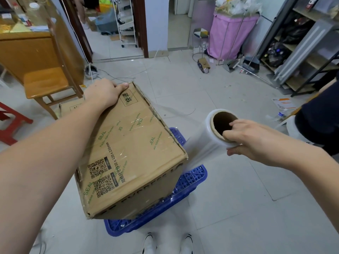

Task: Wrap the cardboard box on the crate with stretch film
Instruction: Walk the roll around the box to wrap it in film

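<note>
A brown cardboard box (135, 151) printed with SEAL marks and QR codes sits on a blue plastic crate (190, 180) in the middle of the floor. My left hand (104, 92) lies on the box's far top corner, its fingers curled over the edge. My right hand (245, 140) grips the upper end of a roll of clear stretch film (207, 140), thumb at the rim of its cardboard core. The roll stands just right of the box. A sheet of film runs from the roll to the box's right side, and film covers the box's top.
A wooden chair (45, 87) and desk stand at the left with a red stool (11, 121). Another carton (71, 108) lies behind the box. A pink bin (229, 35), a shelving rack (302, 43) and floor litter fill the back right. My shoes (167, 242) are below the crate.
</note>
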`<move>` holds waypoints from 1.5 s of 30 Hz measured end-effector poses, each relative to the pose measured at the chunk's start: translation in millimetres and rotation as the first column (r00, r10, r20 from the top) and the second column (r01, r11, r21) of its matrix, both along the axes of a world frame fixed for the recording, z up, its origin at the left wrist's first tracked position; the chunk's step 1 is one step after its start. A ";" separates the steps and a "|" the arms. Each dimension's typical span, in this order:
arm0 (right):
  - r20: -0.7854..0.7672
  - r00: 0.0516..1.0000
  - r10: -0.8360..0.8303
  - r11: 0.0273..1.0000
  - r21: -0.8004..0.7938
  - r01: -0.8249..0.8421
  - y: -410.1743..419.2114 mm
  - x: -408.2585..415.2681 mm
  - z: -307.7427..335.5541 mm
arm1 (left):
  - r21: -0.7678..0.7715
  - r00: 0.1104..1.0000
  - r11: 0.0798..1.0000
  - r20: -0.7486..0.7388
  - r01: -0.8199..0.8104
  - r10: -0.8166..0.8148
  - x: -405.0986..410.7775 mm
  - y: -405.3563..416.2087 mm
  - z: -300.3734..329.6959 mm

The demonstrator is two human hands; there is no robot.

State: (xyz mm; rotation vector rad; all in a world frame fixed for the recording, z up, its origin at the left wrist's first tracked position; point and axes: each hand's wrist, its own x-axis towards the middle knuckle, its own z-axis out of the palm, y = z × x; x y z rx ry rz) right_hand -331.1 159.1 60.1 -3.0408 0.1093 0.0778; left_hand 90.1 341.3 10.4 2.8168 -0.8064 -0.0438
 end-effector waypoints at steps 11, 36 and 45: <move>-0.176 0.974 0.140 0.988 -0.040 -0.149 -8.5 32.1 -9.2 | -0.011 1.000 1.000 -0.013 -0.028 0.028 -12.2 -4.0 6.2; 0.294 0.956 -0.008 0.985 -0.164 0.058 -12.5 56.2 -54.9 | -0.049 0.994 0.995 0.051 -0.090 0.092 -23.1 -13.3 6.5; 0.119 0.967 0.224 0.953 -0.236 -0.192 -18.3 16.3 -51.0 | -0.040 0.975 0.976 0.049 -0.214 0.216 -18.0 -13.0 1.8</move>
